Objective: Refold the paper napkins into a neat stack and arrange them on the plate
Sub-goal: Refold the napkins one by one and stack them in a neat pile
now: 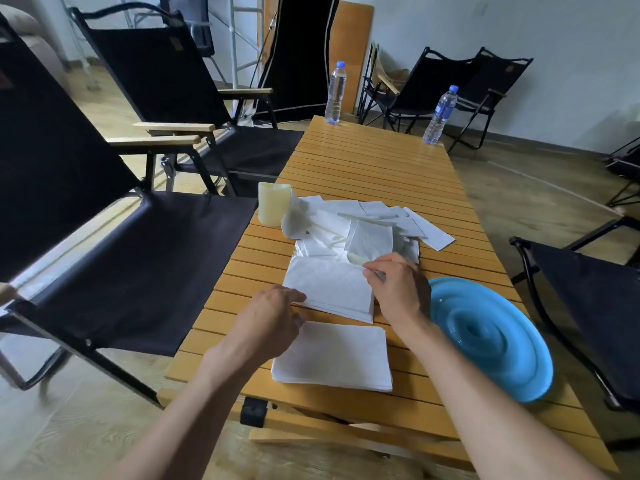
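Napkins lay in three lots on the slatted wooden table (381, 161): a squared stack (332, 356) nearer the person than the grip, a flat napkin (329, 289) under both hands, and a loose heap (363, 220) just beyond the grip. The right hand (398, 285) pinched the flat napkin's far right corner. The left hand (273, 317) rested straight fingers on its left edge. In my judgement, that edge should be held down while the pinched corner was carried over square, then creased. The blue plate (491, 337), holding no napkins yet, sat just right of the grip. A cream candle or cup (273, 207), water bottles (336, 93) and black folding chairs (173, 81) stood farther off.
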`<action>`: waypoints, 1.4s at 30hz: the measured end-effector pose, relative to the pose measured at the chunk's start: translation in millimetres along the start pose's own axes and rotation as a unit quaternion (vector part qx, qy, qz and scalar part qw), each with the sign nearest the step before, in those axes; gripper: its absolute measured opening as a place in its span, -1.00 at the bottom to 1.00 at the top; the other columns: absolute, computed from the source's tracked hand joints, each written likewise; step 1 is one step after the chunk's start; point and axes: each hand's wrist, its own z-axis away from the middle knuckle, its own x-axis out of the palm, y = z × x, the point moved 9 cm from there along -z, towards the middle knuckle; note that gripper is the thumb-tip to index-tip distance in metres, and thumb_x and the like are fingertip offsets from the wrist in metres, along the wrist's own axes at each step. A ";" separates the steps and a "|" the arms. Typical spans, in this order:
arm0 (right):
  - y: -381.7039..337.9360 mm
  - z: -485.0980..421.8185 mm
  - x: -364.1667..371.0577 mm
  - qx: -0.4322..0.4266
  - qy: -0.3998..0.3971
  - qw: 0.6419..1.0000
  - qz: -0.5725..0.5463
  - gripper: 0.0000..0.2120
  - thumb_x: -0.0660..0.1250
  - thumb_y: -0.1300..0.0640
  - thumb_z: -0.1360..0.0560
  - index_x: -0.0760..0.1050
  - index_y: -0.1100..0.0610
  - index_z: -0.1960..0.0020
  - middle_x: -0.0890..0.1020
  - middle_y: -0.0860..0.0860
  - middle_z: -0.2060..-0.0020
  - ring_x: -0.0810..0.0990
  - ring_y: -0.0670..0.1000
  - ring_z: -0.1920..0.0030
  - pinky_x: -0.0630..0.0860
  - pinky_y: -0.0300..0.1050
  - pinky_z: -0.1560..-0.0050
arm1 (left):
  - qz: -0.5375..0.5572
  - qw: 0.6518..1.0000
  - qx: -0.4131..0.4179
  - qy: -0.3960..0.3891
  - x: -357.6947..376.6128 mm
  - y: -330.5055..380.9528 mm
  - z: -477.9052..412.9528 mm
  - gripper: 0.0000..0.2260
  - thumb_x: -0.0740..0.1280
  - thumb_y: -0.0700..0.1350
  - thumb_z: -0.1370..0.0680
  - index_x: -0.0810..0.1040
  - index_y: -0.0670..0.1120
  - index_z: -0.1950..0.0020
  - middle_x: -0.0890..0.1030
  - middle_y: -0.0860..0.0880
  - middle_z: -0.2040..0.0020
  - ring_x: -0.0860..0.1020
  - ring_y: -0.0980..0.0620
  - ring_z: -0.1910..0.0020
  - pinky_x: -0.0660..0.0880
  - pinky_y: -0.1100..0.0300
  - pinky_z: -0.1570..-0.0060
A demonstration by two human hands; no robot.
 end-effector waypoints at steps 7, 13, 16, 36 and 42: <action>-29.1 -3.4 -44.9 -0.009 -0.006 0.955 -0.298 -0.93 0.48 0.17 -0.46 0.67 0.01 0.11 0.73 -0.12 0.19 0.66 -0.19 0.15 0.54 -0.32 0.12 | 0.167 0.972 -0.089 0.136 -35.1 -16.8 -1.7 -0.11 0.53 0.11 -0.43 0.10 -0.02 -0.61 0.29 -0.07 -0.56 0.33 -0.09 -0.48 0.35 0.00 -0.38; -35.4 17.3 -57.6 0.001 -0.127 0.920 -0.371 -0.91 0.49 0.20 -0.46 0.64 0.03 0.11 0.73 -0.07 0.25 0.66 -0.17 0.23 0.52 -0.35 0.23 | 0.371 0.925 0.018 0.074 -62.2 6.0 4.0 -0.62 0.59 0.07 -0.31 0.69 0.06 -0.10 0.72 0.19 -0.03 0.63 0.31 -0.01 0.56 0.37 -0.02; -22.9 22.9 -51.7 0.081 -0.169 0.902 -0.390 -0.92 0.48 0.24 -0.48 0.65 0.08 0.09 0.74 0.02 0.21 0.68 -0.07 0.20 0.59 -0.22 0.23 | 0.383 0.923 0.006 0.033 -58.2 2.3 4.8 -0.86 0.56 -0.02 -0.39 0.73 -0.04 0.12 0.74 0.06 0.17 0.66 0.23 0.21 0.57 0.38 0.24; 26.2 65.8 -0.1 0.197 -0.370 0.904 -0.086 -0.78 0.59 0.17 -0.39 0.56 0.16 0.10 0.68 -0.05 0.45 0.63 -0.15 0.48 0.44 -0.34 0.51 | 0.168 0.973 -0.157 -0.007 -8.5 -34.6 2.7 -0.77 0.61 -0.01 -0.36 0.62 -0.06 0.17 0.67 0.00 0.28 0.62 0.05 0.29 0.46 0.24 0.44; 29.3 61.8 0.9 0.177 -0.360 0.915 -0.039 -0.74 0.63 0.06 -0.33 0.59 0.10 0.16 0.68 -0.03 0.43 0.60 -0.15 0.47 0.44 -0.30 0.47 | 0.147 0.975 -0.163 -0.016 -5.5 -36.2 1.8 -0.76 0.62 0.00 -0.34 0.61 -0.05 0.19 0.66 -0.01 0.23 0.62 0.03 0.25 0.49 0.24 0.38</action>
